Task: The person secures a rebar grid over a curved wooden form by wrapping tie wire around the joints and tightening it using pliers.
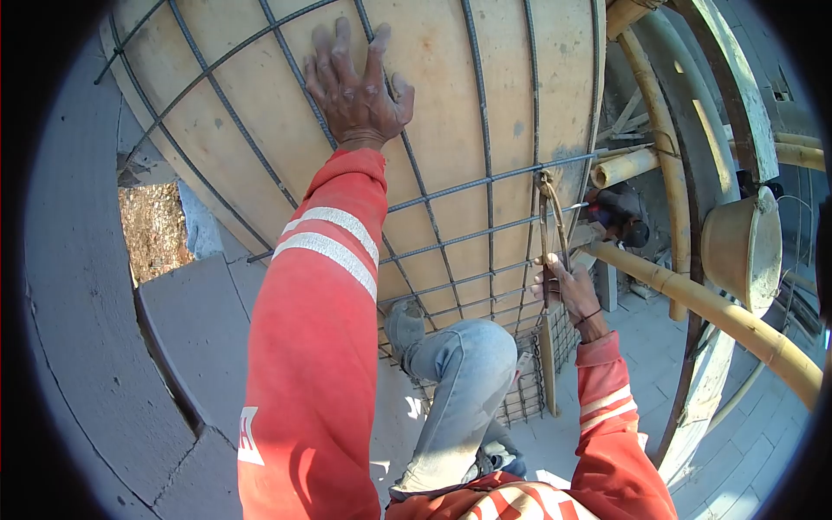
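My left hand (351, 82) lies open on the pale plywood panel (446, 78), fingers spread over a bar of the steel rebar grid (477, 87). In my right hand (568, 295) are the handles of a pair of end-cutting pincers (555, 221). The jaws of the pincers meet the grid close to a crossing of bars near the panel's right edge. My palm hides the lower ends of the handles. Both arms are in red sleeves with pale stripes.
Bamboo poles (719, 299) cross the right side. A bucket (744, 247) hangs beside a wooden post (737, 95). Another person (620, 217) is lower down, behind the poles. Grey block wall (78, 260) with an opening (156, 227) stands at left; my bent knee (481, 347) is below the grid.
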{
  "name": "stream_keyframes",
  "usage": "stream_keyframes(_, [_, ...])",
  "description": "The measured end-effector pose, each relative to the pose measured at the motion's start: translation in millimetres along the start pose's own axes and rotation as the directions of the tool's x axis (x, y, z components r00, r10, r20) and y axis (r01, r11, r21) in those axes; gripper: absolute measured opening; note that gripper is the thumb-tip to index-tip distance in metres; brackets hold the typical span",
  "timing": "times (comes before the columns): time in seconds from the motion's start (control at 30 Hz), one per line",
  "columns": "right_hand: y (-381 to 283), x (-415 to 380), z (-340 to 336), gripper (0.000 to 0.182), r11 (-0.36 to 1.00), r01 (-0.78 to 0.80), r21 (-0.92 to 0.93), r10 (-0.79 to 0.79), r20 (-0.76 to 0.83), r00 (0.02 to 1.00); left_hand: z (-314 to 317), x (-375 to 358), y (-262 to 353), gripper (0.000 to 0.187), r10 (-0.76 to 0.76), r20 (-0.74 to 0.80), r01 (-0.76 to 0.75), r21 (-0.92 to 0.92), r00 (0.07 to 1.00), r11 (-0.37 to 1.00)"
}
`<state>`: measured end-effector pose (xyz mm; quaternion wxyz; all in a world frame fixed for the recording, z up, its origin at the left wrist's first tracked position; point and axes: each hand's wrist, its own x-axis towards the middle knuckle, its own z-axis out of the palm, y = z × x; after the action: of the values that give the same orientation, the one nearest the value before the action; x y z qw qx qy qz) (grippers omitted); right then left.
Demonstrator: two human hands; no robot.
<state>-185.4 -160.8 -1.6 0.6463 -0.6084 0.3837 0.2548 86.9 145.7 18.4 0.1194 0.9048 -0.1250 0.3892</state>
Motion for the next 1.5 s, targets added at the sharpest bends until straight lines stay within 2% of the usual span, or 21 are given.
stream_keyframes(0.07, [-7,-8,-8,0.028,0.988,0.127,-0.091,-0.128,0.001,0.992,0,1,0,0.073,0.000,0.000,0.000,0.007,1.000,1.000])
stream_keyframes(0.13, [-17,-23,8,0.038,0.807,0.318,-0.498,-0.325,0.075,0.943,-1,2,0,0.073,0.000,-0.005,0.000,0.008,1.000,1.000])
stream_keyframes(0.2, [4,-13,27,0.047,0.833,0.360,-0.421,-0.358,0.086,0.930,-1,-1,0,0.073,-0.007,0.001,0.007,-0.002,1.000,1.000])
stream_keyframes(0.23, [14,-8,34,0.046,0.979,0.200,0.050,-0.205,0.151,0.967,0,0,-1,0.072,0.008,-0.005,-0.008,0.005,1.000,1.000])
stream_keyframes(0.27, [21,-3,33,0.045,0.874,-0.050,0.483,-0.098,0.278,0.956,-1,0,-1,0.072,0.018,-0.017,-0.018,0.016,1.000,1.000])
stream_keyframes(0.37, [51,18,23,0.042,0.735,-0.157,0.660,-0.197,0.430,0.881,-3,2,3,0.071,-0.003,0.006,0.003,0.020,1.000,1.000])
stream_keyframes(0.47, [77,36,28,0.039,0.474,-0.444,0.760,-0.358,0.627,0.692,-3,3,3,0.071,-0.023,0.013,0.023,0.009,1.000,1.000])
stream_keyframes(0.53, [66,25,15,0.036,0.612,-0.371,0.698,-0.221,0.601,0.768,-3,-2,1,0.071,-0.031,0.021,0.031,0.012,0.999,0.999])
stream_keyframes(0.57, [67,27,12,0.032,0.931,0.093,0.352,-0.192,0.258,0.947,-1,1,1,0.072,-0.020,0.006,0.020,0.003,1.000,1.000])
stream_keyframes(0.6, [63,25,13,0.029,0.904,0.339,-0.259,-0.372,-0.088,0.924,-2,1,0,0.072,-0.019,0.006,0.019,0.004,1.000,1.000])
stream_keyframes(0.83, [-3,-11,8,0.026,0.813,0.095,-0.574,-0.143,-0.039,0.989,0,0,0,0.074,-0.018,0.014,0.018,0.012,1.000,1.000])
stream_keyframes(0.93, [30,3,13,0.026,0.994,-0.057,0.098,0.031,0.244,0.969,-2,-1,-1,0.074,-0.017,0.014,0.017,0.017,1.000,1.000])
stream_keyframes(1.0, [56,18,21,0.025,0.837,-0.225,0.499,-0.049,0.478,0.877,-2,3,0,0.074,-0.005,0.003,0.005,0.019,1.000,1.000])
stream_keyframes(1.1, [66,26,33,0.025,0.729,-0.298,0.616,-0.104,0.529,0.842,-2,3,0,0.074,-0.023,0.030,0.022,0.038,0.999,0.999])
stream_keyframes(1.17, [48,15,37,0.029,0.973,-0.086,0.215,0.056,0.138,0.989,-1,1,0,0.073,-0.006,0.011,0.006,0.031,1.000,1.000])
stream_keyframes(1.2, [46,14,34,0.029,0.992,0.056,-0.111,-0.062,-0.047,0.997,-1,-1,1,0.073,-0.002,0.018,0.002,0.028,1.000,1.000])
stream_keyframes(1.27, [51,4,25,0.030,0.666,0.191,-0.721,-0.488,-0.227,0.843,0,1,0,0.073,-0.003,0.012,0.002,0.015,1.000,1.000])
stream_keyframes(1.33, [37,-8,16,0.030,0.440,0.069,-0.895,-0.610,-0.242,0.755,-1,2,1,0.073,-0.005,0.007,0.005,0.013,1.000,1.000])
stream_keyframes(1.4, [26,-9,8,0.031,0.369,-0.014,-0.929,-0.536,-0.225,0.813,-2,0,1,0.072,-0.012,0.008,0.011,0.004,1.000,1.000])
stream_keyframes(1.47, [20,-2,0,0.031,0.539,0.018,-0.842,-0.260,-0.146,0.954,-1,1,0,0.072,0.001,-0.002,-0.001,0.013,1.000,1.000])
stream_keyframes(1.5, [19,1,-10,0.025,0.981,-0.103,-0.165,0.114,0.063,0.991,-1,1,0,0.072,-0.003,-0.007,0.003,0.012,1.000,1.000])
